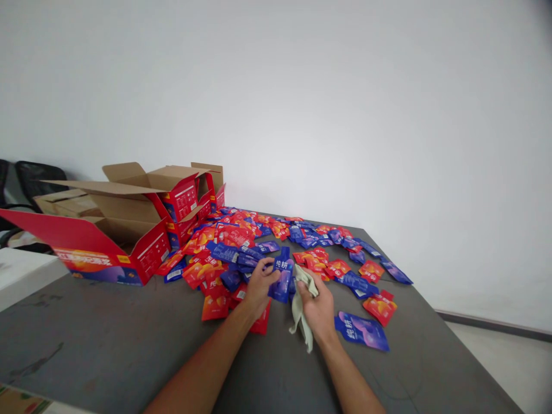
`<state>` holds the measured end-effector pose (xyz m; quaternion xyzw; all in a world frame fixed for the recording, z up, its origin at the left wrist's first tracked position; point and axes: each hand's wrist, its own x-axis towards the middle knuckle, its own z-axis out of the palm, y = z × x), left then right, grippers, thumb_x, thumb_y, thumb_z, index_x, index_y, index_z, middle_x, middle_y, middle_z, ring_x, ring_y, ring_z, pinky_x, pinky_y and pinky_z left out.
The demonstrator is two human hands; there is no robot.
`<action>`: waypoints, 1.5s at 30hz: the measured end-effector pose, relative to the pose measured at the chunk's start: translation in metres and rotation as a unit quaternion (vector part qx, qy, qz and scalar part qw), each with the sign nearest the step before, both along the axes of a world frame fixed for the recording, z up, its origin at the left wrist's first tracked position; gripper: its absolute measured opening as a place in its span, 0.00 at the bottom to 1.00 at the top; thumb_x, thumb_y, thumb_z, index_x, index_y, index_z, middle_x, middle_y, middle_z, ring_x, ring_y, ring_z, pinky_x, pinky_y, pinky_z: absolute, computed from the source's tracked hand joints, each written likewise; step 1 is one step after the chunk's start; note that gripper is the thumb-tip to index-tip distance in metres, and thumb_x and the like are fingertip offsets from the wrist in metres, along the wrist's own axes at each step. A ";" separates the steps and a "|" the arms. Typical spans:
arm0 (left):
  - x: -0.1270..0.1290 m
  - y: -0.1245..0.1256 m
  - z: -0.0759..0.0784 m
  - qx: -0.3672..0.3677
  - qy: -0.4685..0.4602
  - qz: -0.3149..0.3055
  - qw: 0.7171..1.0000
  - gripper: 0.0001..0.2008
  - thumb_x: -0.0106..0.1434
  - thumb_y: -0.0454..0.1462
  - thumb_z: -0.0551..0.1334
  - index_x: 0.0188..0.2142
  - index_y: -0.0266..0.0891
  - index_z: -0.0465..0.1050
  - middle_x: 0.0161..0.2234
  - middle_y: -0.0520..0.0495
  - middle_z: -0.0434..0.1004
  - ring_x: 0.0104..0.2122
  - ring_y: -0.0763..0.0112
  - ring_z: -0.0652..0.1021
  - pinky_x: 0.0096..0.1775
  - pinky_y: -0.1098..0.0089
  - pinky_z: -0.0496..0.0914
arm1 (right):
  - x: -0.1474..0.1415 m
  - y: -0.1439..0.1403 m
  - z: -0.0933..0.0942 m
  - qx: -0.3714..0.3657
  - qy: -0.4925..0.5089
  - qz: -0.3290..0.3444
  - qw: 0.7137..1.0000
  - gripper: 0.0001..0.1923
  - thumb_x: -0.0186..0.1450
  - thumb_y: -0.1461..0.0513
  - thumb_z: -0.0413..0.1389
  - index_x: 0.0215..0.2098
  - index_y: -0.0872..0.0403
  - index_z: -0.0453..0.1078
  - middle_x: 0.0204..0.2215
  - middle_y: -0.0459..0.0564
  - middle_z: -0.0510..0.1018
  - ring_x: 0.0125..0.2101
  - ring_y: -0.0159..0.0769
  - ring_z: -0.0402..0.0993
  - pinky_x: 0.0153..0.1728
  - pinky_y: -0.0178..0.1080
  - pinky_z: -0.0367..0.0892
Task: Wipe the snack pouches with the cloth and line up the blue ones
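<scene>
Gripped at its left edge by my left hand (pixel 260 286), a blue pouch (pixel 281 278) with white lettering stands upright above the table. My right hand (pixel 318 302) is closed around a pale green cloth (pixel 298 313), whose loose end hangs down below the fingers. The cloth is at the pouch's right edge; whether it touches the pouch I cannot tell. Behind both hands spreads a heap of red pouches (pixel 214 299) and blue pouches (pixel 224 252). A single blue pouch (pixel 363 331) lies flat to the right of my right hand.
Open red cartons (pixel 150 253) with brown insides stand at the left of the dark grey table (pixel 129 339). More pouches (pixel 314 233) reach along the back edge by the white wall (pixel 328 115). A black chair (pixel 41 178) is at the far left, beside a white surface (pixel 26 273).
</scene>
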<state>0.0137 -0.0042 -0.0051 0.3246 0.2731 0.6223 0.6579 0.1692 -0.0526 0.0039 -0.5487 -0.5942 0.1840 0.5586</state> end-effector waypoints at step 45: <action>0.002 -0.004 0.022 -0.077 -0.093 -0.180 0.976 0.13 0.64 0.43 0.61 0.35 0.32 0.77 0.31 0.42 0.81 0.32 0.64 0.81 0.38 0.67 0.74 | -0.028 -0.014 -0.003 0.088 -0.263 0.206 0.938 0.40 0.50 0.77 0.50 0.57 0.44 0.70 0.54 0.44 0.76 0.43 0.42 0.68 0.46 0.47 0.67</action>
